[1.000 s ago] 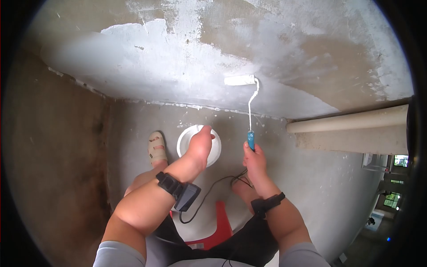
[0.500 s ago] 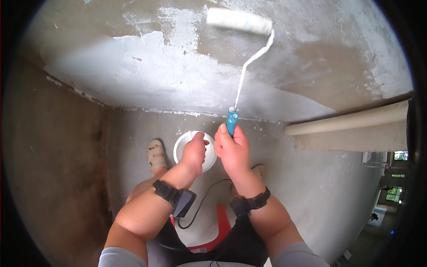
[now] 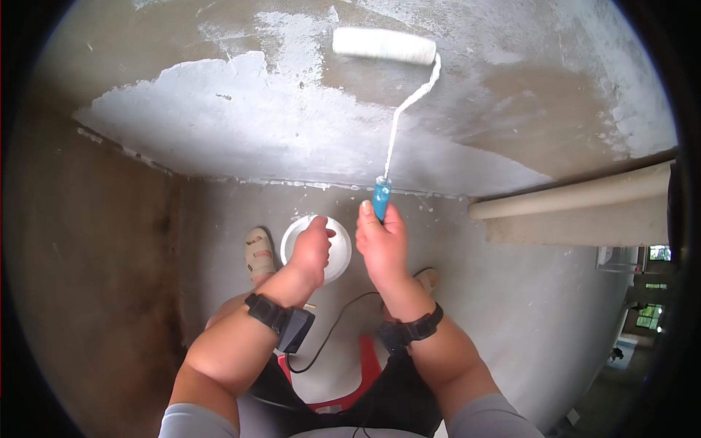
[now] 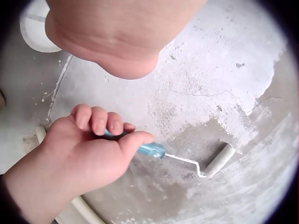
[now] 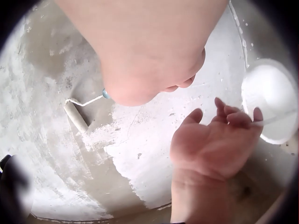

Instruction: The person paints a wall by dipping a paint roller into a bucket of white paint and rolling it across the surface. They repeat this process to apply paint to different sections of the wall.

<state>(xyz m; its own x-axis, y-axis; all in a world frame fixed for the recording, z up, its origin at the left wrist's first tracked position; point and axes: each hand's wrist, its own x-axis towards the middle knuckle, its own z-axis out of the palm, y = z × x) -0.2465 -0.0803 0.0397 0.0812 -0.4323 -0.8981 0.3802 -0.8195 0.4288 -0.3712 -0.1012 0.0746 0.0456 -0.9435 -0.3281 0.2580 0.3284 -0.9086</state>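
My right hand [image 3: 383,244] grips the blue handle of a paint roller [image 3: 382,196], thumb laid along it. A bent, paint-coated rod runs up to the white roller sleeve [image 3: 385,46], which lies against the wall [image 3: 219,109] on a bare grey-brown patch. Lower left, my left hand [image 3: 310,252] is over a round white bucket [image 3: 345,259], covering part of its opening. In the right wrist view the thin white bucket handle [image 5: 281,116] passes into the curled fingers of that hand. White paint shows inside the bucket [image 5: 268,88].
White paint covers the lower wall unevenly. A pale pipe [image 3: 577,197] runs along the wall's foot at right. Sandalled feet [image 3: 259,254] stand either side of the bucket. A red stool [image 3: 370,361] is under the person, and a black cable [image 3: 328,332] hangs from the left wrist device.
The roller went from low on the wall up to a higher patch, then slightly down. The right hand moved up and left with it. The left hand and bucket shifted a little left.
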